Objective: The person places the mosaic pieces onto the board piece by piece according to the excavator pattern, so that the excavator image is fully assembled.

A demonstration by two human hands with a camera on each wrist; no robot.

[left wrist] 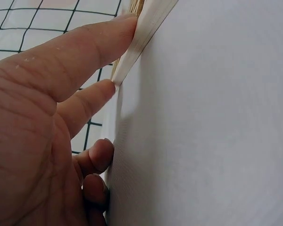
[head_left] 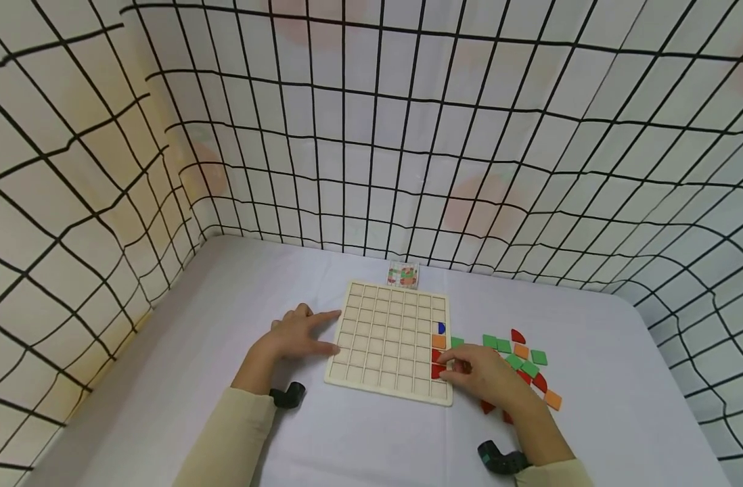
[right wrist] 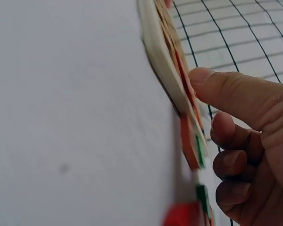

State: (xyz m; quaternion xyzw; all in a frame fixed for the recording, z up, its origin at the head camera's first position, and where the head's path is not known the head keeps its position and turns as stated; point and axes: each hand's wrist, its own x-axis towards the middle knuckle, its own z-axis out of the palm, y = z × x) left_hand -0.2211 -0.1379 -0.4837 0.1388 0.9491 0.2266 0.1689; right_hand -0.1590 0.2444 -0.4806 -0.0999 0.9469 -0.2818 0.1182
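Observation:
A pale wooden grid board (head_left: 386, 390) lies flat on the cloth. Its right column holds a blue quarter-circle (head_left: 441, 328), an orange square (head_left: 438, 341) and two red pieces, an upper one (head_left: 436, 355) and a lower one (head_left: 437, 372). My left hand (head_left: 295, 336) touches the board's left edge with spread thumb and index finger; the left wrist view shows both tips against its side. Over the right column, my right hand (head_left: 481, 375) rests thumb and index fingertips, set apart, at the red pieces. In the right wrist view the thumb (right wrist: 226, 87) meets a red piece lying flat; the index tip is hidden there.
Loose green, orange and red tiles (head_left: 530, 368) are scattered right of the board, some under my right hand. A small patterned card (head_left: 403, 274) stands behind the board. Black grid netting (head_left: 371, 142) encloses the back and sides. Dark wrist devices (head_left: 502, 458) sit by both wrists.

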